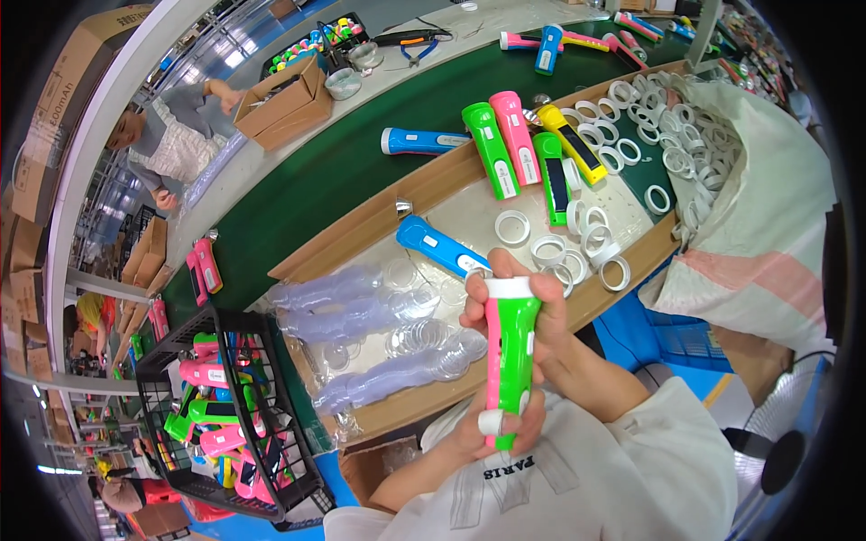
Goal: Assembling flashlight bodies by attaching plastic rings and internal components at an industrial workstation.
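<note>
Upright in front of my chest is a green flashlight (517,338) with pink along its left side; I cannot tell whether that pink is a second flashlight behind it. My left hand (511,422) is wrapped round its lower end, and a white band circles one finger. At the wide head, my right hand (552,311) grips a white ring (510,288) seated on the rim. Just beyond my fingers, a blue flashlight (442,245) lies in the cardboard tray (361,219). Loose white rings (512,227) are scattered to its right, and stacks of clear discs (388,374) lie to its left.
Several green, pink and yellow flashlights (488,144) lean on the tray's far edge, beside the green belt (271,212). A black basket (271,433) of flashlights stands left. A white sack (767,171) spills rings at right, above a fan (783,460). Across the belt sits a person (185,135).
</note>
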Tool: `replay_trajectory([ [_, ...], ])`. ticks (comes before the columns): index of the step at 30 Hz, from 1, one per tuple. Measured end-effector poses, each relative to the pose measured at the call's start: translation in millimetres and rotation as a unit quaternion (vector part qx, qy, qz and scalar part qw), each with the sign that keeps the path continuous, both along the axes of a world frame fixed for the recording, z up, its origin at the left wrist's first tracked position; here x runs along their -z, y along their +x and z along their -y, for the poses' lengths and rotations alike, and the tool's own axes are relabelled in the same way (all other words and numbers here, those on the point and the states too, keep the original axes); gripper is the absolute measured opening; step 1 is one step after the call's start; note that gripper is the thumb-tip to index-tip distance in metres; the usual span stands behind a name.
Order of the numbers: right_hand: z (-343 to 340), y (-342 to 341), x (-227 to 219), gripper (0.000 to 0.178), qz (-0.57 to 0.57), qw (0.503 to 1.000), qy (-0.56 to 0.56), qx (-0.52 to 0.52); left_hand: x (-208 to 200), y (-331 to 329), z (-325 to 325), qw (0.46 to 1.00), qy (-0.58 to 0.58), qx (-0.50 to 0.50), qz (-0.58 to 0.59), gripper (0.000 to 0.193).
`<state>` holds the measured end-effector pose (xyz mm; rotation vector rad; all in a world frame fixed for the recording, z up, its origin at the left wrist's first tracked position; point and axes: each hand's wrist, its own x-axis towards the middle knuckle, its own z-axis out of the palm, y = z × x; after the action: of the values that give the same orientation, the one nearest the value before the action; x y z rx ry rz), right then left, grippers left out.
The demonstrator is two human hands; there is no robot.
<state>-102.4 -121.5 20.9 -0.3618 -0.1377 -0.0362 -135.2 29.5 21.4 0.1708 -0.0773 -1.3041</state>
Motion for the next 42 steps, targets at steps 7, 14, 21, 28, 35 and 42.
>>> replay_trajectory([
  [7,8,-4,-8,0.034,-0.041,0.938,-0.314,0.143,17,32,-1,0.606,0.431,-0.187,0.642,0.05],
  [14,16,6,9,0.034,-0.093,0.969,-0.215,0.084,34,38,4,0.614,0.377,-0.258,0.644,0.055],
  [21,23,7,13,0.032,-0.138,0.953,-0.244,0.115,33,47,-4,0.965,0.197,-0.125,0.123,0.061],
  [28,42,8,19,0.024,-0.128,0.981,-0.113,0.088,38,72,-19,0.962,0.221,-0.134,-0.089,0.047],
  [35,45,-5,34,0.037,-0.033,0.426,-0.868,0.254,33,132,-26,0.956,0.21,-0.202,0.008,0.047],
  [42,51,-4,63,0.04,-0.023,0.359,-0.917,0.173,5,209,11,0.661,0.443,-0.311,0.52,0.048],
])
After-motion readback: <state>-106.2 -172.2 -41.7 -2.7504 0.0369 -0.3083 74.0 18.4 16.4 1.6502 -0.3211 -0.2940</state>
